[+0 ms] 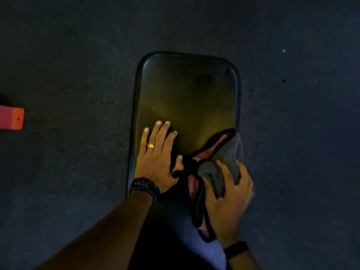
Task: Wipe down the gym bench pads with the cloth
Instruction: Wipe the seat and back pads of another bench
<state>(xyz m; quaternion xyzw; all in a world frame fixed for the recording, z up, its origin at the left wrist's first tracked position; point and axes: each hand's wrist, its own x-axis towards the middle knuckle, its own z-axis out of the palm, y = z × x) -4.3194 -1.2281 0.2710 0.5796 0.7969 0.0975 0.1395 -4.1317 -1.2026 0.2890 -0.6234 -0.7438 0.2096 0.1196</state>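
A dark padded bench pad (185,94) with rounded corners runs away from me in the middle of the view. My left hand (157,152) lies flat on its near left part, fingers straight, with a ring and a wristwatch. My right hand (229,190) grips a grey cloth (224,152) with a dark edge and a pinkish inner side, bunched against the pad's right edge. Part of the cloth hangs down under my right hand.
Dark speckled rubber floor (68,65) surrounds the bench on all sides. An orange-red bar end (13,117) juts in at the left edge of the view, well away from the bench.
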